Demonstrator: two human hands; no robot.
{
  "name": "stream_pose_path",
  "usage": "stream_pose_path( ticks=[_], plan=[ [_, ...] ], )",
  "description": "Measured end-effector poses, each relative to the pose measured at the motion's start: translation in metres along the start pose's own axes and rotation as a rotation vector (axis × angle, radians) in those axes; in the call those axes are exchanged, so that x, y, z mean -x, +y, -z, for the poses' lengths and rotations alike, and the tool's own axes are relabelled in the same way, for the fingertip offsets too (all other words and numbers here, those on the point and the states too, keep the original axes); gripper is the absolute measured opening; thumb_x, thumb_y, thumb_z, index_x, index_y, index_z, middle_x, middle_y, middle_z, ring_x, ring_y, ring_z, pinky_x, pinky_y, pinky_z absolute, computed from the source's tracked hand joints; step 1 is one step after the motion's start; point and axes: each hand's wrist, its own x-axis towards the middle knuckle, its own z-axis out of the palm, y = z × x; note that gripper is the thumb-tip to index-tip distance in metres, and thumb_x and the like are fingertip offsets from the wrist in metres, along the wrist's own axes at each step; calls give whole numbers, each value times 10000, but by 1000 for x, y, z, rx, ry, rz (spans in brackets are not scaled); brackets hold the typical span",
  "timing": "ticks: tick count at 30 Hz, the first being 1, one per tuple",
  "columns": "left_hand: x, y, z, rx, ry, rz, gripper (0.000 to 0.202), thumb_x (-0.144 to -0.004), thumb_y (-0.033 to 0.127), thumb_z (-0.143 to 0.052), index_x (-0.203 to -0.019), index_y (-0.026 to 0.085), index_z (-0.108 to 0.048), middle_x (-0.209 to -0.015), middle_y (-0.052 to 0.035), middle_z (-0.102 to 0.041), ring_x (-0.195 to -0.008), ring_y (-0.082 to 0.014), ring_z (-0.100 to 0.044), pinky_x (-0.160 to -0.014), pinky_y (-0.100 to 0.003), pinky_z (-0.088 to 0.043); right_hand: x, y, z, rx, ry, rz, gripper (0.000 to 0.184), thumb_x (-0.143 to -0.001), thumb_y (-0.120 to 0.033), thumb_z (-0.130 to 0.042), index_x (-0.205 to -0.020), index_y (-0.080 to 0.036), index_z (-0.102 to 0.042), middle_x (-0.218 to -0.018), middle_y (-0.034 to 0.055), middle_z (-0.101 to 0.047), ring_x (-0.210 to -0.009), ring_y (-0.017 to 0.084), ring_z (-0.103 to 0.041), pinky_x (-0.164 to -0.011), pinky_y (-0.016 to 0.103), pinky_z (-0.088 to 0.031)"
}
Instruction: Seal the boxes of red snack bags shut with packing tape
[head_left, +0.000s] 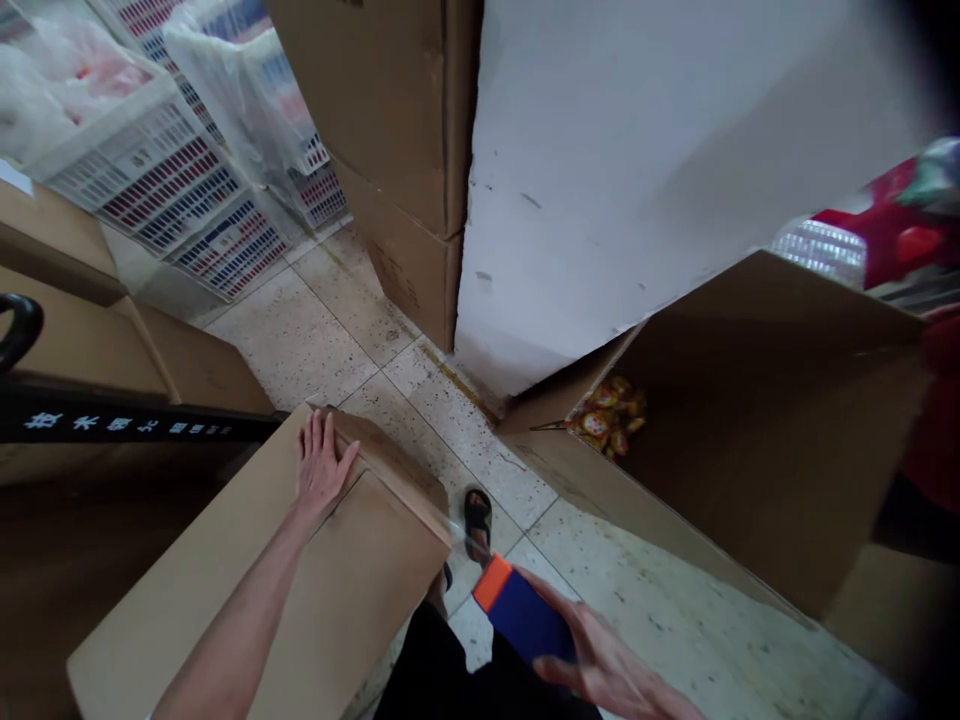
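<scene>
The left hand point(321, 465) lies flat, fingers spread, on the closed cardboard box point(300, 590) at near left. The right hand point(600, 665) grips a blue-and-orange tape dispenser point(521, 610) just right of it, above the speckled floor point(450, 420).

Even, soft indoor light is seen throughout, brightest on the white wall point(637, 170) well beyond the fingers of the left hand point(321, 465). No hard shadows are cast; only dim patches are found inside the open box point(757, 420). Slight motion blur is noted on the right hand point(607, 665). Lines are bent and darkened towards the right corners.
</scene>
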Motion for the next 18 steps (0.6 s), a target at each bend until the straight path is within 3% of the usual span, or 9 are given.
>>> stream_pose_path(
  ticks=[3,5,7,9,11,14,18],
  plan=[
    [-2,6,7,-6,20,-2,857,-989,636,-352,-1602,47,-243,-1706,-279,-210,-1606,-399,-138,-1278,-651,-156,-16,5,-6,110,-113,-17,856,-681,-364,-716,-1503,-260,-502,-983,30,-794,-796,245,-682,-750,346,-520],
    [13,26,11,-1,10,-49,842,-992,612,-369,-1586,24,-269,-1692,-292,-241,-1600,-406,-165,-1271,-671,-172,-36,-4,-14,187,-135,-18,856,-685,-337,-692,-1510,-250,-479,-1012,24,-792,-813,235,-693,-762,337,-513],
    [42,58,11,24,-69,-189,770,-967,604,-449,-1516,64,-434,-1641,-245,-400,-1572,-378,-281,-1282,-625,-224,-54,-17,-24,295,-118,-4,852,-690,-321,-684,-1512,-269,-465,-1020,34,-798,-833,247,-717,-754,329,-503],
    [77,93,5,77,-237,-428,645,-855,626,-615,-1303,165,-667,-1415,-168,-677,-1430,-366,-519,-1270,-591,-303,-68,-26,-37,377,-87,11,867,-685,-303,-687,-1519,-283,-449,-1053,70,-804,-898,292,-740,-772,345,-501],
    [107,123,-2,89,-323,-501,608,-768,583,-719,-1195,150,-718,-1266,-165,-748,-1290,-360,-630,-1241,-556,-381,-76,-27,-51,398,-44,11,901,-676,-264,-687,-1539,-252,-428,-1112,136,-794,-1007,364,-731,-848,401,-499],
    [126,152,-13,72,-325,-462,440,-774,425,-722,-1099,128,-737,-1129,-166,-765,-1165,-351,-673,-1238,-584,-369,-83,-13,-67,364,15,-37,952,-655,-200,-693,-1561,-162,-401,-1090,215,-784,-1070,434,-701,-950,503,-469],
    [125,173,-22,72,-254,-335,218,-842,294,-626,-958,159,-752,-996,-139,-773,-1103,-344,-672,-1260,-651,-265,-83,18,-60,148,118,-102,939,-665,-204,-698,-1558,-163,-407,-1108,192,-778,-1079,408,-702,-978,524,-478]
  ],
)
